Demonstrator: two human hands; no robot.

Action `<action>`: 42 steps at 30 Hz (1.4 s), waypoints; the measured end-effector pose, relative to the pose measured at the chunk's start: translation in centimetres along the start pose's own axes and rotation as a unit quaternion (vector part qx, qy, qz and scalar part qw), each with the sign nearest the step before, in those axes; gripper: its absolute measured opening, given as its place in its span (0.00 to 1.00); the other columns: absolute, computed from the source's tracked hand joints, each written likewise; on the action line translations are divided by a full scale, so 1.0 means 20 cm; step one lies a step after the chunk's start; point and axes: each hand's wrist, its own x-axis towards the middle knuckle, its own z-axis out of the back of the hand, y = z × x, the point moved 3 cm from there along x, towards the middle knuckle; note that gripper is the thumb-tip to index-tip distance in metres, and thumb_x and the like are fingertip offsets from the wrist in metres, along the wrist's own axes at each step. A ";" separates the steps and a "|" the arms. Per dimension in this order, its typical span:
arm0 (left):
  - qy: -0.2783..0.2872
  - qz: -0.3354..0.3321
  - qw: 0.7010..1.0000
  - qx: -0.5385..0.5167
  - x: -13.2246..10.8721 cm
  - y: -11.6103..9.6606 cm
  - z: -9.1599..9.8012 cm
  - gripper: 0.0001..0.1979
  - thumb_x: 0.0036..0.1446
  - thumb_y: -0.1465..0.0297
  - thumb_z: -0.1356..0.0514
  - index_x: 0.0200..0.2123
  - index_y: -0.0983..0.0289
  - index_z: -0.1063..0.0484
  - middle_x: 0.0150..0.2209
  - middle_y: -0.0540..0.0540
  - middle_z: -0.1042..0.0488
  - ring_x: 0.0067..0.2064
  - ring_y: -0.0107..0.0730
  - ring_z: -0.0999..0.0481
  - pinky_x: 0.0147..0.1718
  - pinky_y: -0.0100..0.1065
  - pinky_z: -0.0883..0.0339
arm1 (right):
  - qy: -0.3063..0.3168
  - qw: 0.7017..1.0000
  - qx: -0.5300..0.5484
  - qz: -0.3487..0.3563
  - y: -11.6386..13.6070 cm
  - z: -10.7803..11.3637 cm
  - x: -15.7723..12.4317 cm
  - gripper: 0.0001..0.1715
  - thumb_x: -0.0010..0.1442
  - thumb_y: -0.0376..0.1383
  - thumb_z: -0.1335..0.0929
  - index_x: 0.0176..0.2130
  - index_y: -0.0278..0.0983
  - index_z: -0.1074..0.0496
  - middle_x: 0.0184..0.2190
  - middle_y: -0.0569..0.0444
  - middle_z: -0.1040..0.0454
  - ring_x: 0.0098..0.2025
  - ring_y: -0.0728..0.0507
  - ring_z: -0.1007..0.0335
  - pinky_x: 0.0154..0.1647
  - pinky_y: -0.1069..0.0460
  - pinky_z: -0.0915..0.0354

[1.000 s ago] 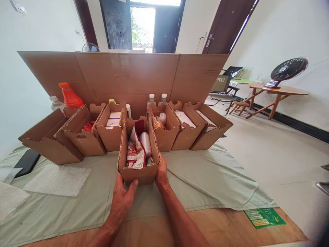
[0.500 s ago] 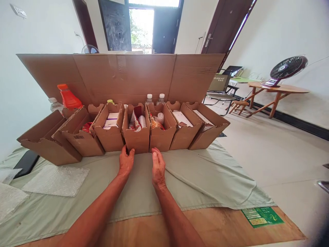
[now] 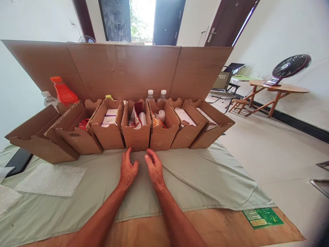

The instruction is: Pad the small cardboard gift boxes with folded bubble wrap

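The middle box (image 3: 136, 139) stands upright on a pale green cloth (image 3: 195, 178), fourth in a row of seven cardboard boxes, close between its neighbours. Inside it are a red and white packet (image 3: 135, 118) and a bubble-wrapped bundle (image 3: 143, 119).

Both hands are low in front of this box, holding nothing. The left hand (image 3: 129, 170) has its fingers loosely spread, thumb apart, with the tips by the box's lower left corner. The right hand (image 3: 155, 168) has its fingers open and slightly bent, tips by the lower right corner. Whether either hand touches the cardboard, I cannot tell.

Behind the row stand two clear bottles (image 3: 150, 95), a red bottle (image 3: 65, 92) and a cardboard sheet (image 3: 123, 68). A piece of bubble wrap (image 3: 52, 179) lies to the left on the cloth, which covers most of the wooden bench (image 3: 218, 226).
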 end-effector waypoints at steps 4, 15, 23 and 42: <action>0.029 -0.009 0.999 0.010 0.01 0.02 0.00 0.34 0.54 0.73 0.42 0.66 0.62 0.40 0.62 0.65 0.33 0.62 0.51 0.31 0.56 0.50 0.29 | 0.013 1.000 -0.001 -0.005 -0.03 -0.01 0.00 0.24 0.59 0.50 0.30 0.50 0.41 0.21 0.57 0.46 0.24 0.57 0.35 0.28 0.52 0.42 0.29; 0.139 -0.069 0.983 0.094 -0.01 -0.01 -0.01 0.36 0.50 0.76 0.42 0.65 0.68 0.36 0.68 0.70 0.37 0.70 0.58 0.40 0.67 0.61 0.48 | 0.057 0.998 -0.020 0.009 -0.02 0.00 0.03 0.22 0.61 0.52 0.31 0.42 0.38 0.21 0.46 0.46 0.19 0.50 0.37 0.24 0.52 0.41 0.30; 0.320 -0.138 0.932 0.103 -0.33 -0.10 0.20 0.29 0.49 0.71 0.36 0.57 0.56 0.25 0.68 0.60 0.34 0.71 0.54 0.40 0.70 0.60 0.58 | 0.115 0.990 -0.078 0.037 0.00 -0.01 0.03 0.20 0.63 0.50 0.28 0.38 0.35 0.23 0.38 0.51 0.20 0.42 0.42 0.24 0.49 0.43 0.30; -0.011 0.146 0.968 -0.206 -0.16 0.03 0.46 0.14 0.54 0.61 0.43 0.32 0.64 0.23 0.30 0.56 0.21 0.34 0.37 0.22 0.36 0.35 0.29 | 0.222 0.896 -0.362 0.128 0.76 -0.77 0.32 0.26 0.61 0.30 0.34 0.59 0.37 0.31 0.28 0.59 0.22 0.29 0.45 0.25 0.40 0.51 0.32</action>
